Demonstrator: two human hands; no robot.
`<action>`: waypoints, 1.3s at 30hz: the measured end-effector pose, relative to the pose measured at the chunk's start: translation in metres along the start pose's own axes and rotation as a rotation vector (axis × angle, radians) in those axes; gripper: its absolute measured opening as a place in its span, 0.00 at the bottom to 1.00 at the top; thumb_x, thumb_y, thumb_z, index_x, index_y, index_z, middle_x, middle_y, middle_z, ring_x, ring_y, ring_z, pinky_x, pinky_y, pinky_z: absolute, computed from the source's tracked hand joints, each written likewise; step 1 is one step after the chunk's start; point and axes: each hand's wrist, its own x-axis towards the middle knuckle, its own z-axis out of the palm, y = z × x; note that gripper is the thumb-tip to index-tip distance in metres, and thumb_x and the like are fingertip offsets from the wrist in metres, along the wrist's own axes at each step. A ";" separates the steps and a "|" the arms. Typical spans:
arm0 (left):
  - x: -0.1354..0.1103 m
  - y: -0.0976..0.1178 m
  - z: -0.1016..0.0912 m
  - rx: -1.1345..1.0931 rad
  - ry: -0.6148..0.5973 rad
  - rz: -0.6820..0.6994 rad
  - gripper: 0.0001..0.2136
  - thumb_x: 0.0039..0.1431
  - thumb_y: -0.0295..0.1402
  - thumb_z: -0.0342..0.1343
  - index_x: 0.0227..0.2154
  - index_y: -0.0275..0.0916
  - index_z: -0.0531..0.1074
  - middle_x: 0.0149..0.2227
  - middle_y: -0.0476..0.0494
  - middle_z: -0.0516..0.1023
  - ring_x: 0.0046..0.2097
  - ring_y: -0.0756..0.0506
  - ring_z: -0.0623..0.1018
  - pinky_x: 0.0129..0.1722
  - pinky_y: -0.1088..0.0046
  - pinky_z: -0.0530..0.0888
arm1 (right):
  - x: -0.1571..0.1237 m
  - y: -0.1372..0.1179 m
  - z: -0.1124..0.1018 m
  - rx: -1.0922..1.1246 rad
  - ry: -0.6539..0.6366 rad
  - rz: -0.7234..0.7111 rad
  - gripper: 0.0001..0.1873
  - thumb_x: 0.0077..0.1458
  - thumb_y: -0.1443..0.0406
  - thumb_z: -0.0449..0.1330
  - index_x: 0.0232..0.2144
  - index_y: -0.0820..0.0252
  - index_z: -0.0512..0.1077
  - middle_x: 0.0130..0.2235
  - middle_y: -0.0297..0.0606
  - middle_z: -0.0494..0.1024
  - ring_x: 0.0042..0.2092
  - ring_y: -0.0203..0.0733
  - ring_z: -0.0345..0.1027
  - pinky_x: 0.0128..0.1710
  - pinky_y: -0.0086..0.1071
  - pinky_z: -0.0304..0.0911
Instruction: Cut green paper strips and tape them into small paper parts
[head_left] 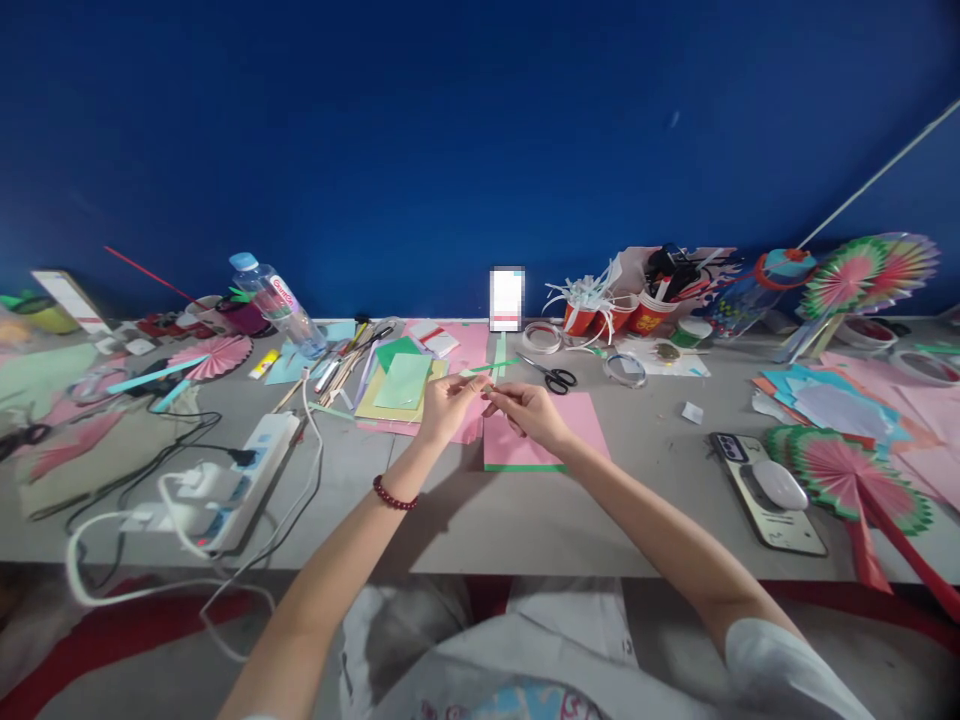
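My left hand (446, 404) and my right hand (529, 410) meet above the grey table (525, 520), fingers pinched together on a thin green paper strip (491, 368) that sticks out to the upper right. Both hands hover over a pink sheet of paper (551, 440) with a green lower edge. A red bead bracelet (393, 496) circles my left wrist. Black scissors (555, 376) lie just beyond my right hand. A stack of green, yellow and pink sheets (401, 385) lies behind my left hand.
A white power strip (240, 480) with cables lies left, a water bottle (279, 303) behind it. A phone (765, 490) and folded paper fans (847, 475) lie right. Red cups (615, 315), tape rolls (541, 337) and paper scraps line the blue wall.
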 end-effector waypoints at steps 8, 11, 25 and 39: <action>-0.007 -0.026 -0.004 -0.282 -0.014 -0.206 0.20 0.51 0.50 0.61 0.23 0.35 0.77 0.26 0.44 0.78 0.23 0.53 0.71 0.24 0.76 0.70 | -0.001 0.009 -0.061 -0.336 -0.023 0.017 0.17 0.53 0.53 0.58 0.36 0.59 0.79 0.29 0.38 0.79 0.23 0.35 0.67 0.20 0.28 0.62; -0.011 -0.036 -0.006 -0.348 -0.088 -0.278 0.22 0.48 0.52 0.62 0.20 0.35 0.74 0.18 0.48 0.72 0.16 0.56 0.64 0.16 0.77 0.61 | 0.003 0.026 -0.124 -0.608 0.352 -0.043 0.15 0.53 0.60 0.54 0.37 0.60 0.78 0.33 0.42 0.80 0.32 0.43 0.72 0.29 0.34 0.67; -0.020 -0.043 0.009 -0.317 -0.307 -0.319 0.21 0.46 0.50 0.65 0.18 0.36 0.68 0.16 0.53 0.67 0.15 0.58 0.59 0.17 0.77 0.54 | -0.022 0.089 -0.246 -1.324 0.395 -0.059 0.12 0.52 0.63 0.54 0.32 0.58 0.77 0.48 0.47 0.76 0.52 0.53 0.66 0.52 0.47 0.61; -0.020 -0.050 0.013 -0.243 -0.314 -0.232 0.20 0.50 0.46 0.62 0.16 0.37 0.65 0.15 0.54 0.63 0.19 0.55 0.62 0.23 0.76 0.61 | 0.040 0.049 -0.185 -1.068 0.285 -0.279 0.20 0.50 0.70 0.51 0.43 0.58 0.75 0.47 0.45 0.78 0.48 0.48 0.70 0.51 0.41 0.63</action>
